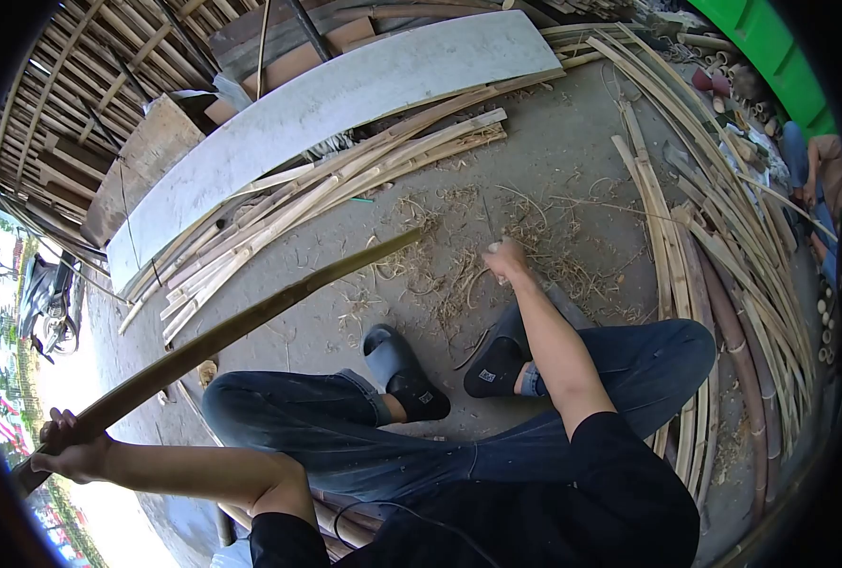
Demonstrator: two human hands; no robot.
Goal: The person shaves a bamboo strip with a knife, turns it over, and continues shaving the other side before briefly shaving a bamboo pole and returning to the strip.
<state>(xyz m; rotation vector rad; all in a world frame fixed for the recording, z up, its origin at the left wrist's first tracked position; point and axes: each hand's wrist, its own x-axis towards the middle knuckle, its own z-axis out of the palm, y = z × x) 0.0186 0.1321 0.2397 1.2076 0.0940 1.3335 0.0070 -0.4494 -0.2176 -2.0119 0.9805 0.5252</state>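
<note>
My left hand is wrapped round a long bamboo strip near its lower end, at the far left. The strip runs diagonally up across the floor, and its other end tapers off near the middle of the view. My right hand is closed round the handle of a knife, whose thin blade points away from me. Between the knife and the strip's far end there is a gap. Curled bamboo shavings lie scattered on the floor under and around my right hand.
Split bamboo strips are piled ahead beside a long white board. More strips and a round pole lie on the right. Another person sits at the right edge. A motorcycle stands outside at left.
</note>
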